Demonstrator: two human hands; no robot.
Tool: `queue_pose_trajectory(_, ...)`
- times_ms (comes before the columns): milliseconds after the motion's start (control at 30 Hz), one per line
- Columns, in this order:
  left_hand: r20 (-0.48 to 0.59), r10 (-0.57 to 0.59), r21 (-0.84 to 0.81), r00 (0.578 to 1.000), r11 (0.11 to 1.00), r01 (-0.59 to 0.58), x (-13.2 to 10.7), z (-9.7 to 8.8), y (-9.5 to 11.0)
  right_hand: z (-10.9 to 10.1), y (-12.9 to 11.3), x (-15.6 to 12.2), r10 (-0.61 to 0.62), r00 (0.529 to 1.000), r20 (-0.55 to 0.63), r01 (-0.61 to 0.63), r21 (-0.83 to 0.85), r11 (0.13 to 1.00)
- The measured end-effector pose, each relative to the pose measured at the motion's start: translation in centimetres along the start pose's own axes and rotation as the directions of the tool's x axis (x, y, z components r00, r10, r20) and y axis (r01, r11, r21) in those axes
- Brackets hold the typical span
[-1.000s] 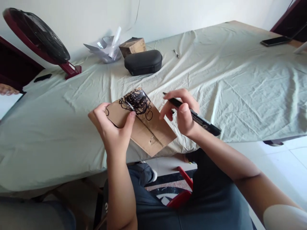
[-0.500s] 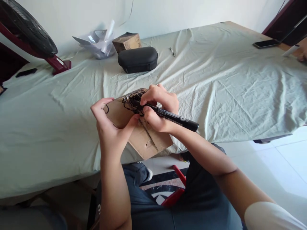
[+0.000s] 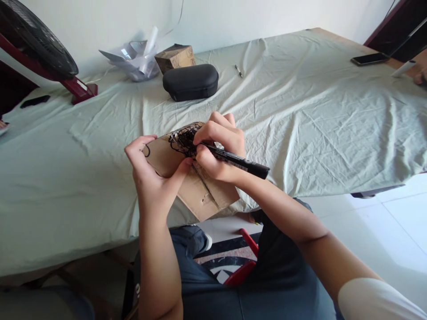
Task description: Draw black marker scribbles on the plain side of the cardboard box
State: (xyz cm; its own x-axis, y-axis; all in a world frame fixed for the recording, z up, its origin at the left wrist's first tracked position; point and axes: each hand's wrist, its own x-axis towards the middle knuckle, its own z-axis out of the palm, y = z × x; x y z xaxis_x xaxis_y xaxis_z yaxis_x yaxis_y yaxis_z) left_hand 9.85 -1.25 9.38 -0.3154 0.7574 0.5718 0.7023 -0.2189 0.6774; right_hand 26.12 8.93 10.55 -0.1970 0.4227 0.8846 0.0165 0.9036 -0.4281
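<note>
A brown cardboard box (image 3: 167, 156) lies tilted at the table's near edge, with a flap (image 3: 210, 195) hanging toward my lap. Dense black scribbles (image 3: 180, 138) cover part of its upper face. My left hand (image 3: 151, 171) grips the box's left side, thumb on the near edge and fingers round the far corner. In my right hand (image 3: 220, 144) is a black marker (image 3: 245, 165), pinched between thumb and fingers. Its back end points right and toward me, and the tip is hidden behind my fingers over the scribbled patch.
On the cloth-covered table (image 3: 316, 111) stand a black zip case (image 3: 191, 82), a small cardboard box (image 3: 175, 58) and a plastic bag (image 3: 133, 62). A fan (image 3: 36, 44) is at left. A pen (image 3: 238, 71) and a phone (image 3: 370, 59) lie farther back. Another person's hand (image 3: 420, 76) shows at right.
The marker's back end has shifted slightly left and up, with my right hand moving a little on the scribbled patch. My left hand keeps its grip on the box.
</note>
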Motion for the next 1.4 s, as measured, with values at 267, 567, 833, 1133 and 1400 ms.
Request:
queue_pose_trajectory(267,-0.063,0.050,-0.011,0.997,0.999,-0.050,0.3,-0.1,0.0,-1.0,-0.2,-0.1,0.242,0.969,0.043,-0.239,-0.055,0.969)
queue_pose_trajectory(567,-0.043,0.037,-0.020,0.998,0.999,-0.037,0.2,-0.4,1.0,-2.0,2.2,1.2,0.333,0.934,-0.133,-0.324,0.086,0.942)
queue_pose_trajectory(833,-0.037,0.036,-0.037,0.999,0.999,-0.038,0.3,-0.7,0.4,-4.6,7.1,-1.3,0.565,0.824,-0.041,-0.555,0.147,0.819)
queue_pose_trajectory(1133,-0.077,0.135,-0.043,0.988,0.990,-0.138,0.7,-0.7,-1.3,-8.8,9.4,-4.2,0.655,0.626,0.423,-0.775,0.246,0.582)
queue_pose_trajectory(1400,-0.087,0.186,-0.072,0.979,0.979,-0.193,0.8,-0.6,-2.6,-9.4,6.6,-3.1,0.840,0.099,0.533,-0.473,-0.718,0.511)
